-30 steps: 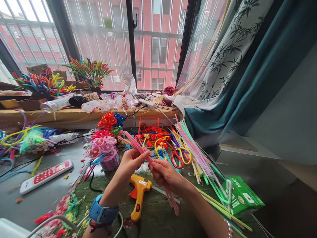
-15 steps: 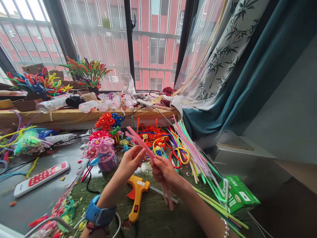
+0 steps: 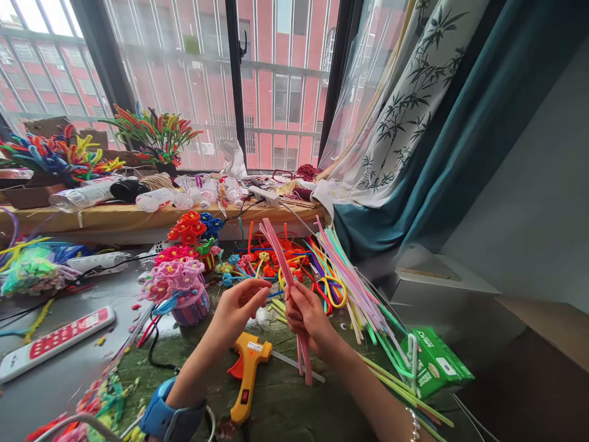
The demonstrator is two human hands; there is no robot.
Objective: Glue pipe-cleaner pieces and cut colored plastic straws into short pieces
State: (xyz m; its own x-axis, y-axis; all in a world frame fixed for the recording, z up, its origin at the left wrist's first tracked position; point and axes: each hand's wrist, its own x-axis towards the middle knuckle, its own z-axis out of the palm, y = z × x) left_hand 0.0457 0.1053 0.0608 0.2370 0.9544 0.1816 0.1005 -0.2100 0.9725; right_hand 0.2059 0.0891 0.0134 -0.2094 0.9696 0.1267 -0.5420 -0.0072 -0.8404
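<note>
A bundle of pink pipe cleaners point(image 3: 278, 250) stands nearly upright in my right hand point(image 3: 307, 314), whose fingers are wrapped round its lower half. The bundle's bottom ends stick out below that fist. Just left of it, my left hand point(image 3: 242, 308) is empty, its bent fingers and thumb held slightly apart without touching the bundle. A yellow hot glue gun point(image 3: 249, 371) with a red trigger lies on the table below my hands. Behind my left wrist stands a purple pot point(image 3: 191, 305) topped with pink pipe-cleaner flowers point(image 3: 175, 279).
Scissors point(image 3: 335, 291) with red and yellow handles lie beyond my right hand, beside many pastel pipe cleaners point(image 3: 356, 282). A green box point(image 3: 439, 362) sits on the right. A white remote point(image 3: 57, 344) lies on the left. Plastic bottles point(image 3: 156, 199) line the windowsill.
My left hand has drawn away from the pink bundle. My right hand has tipped the bundle from a left lean to nearly upright. The view has shifted slightly right.
</note>
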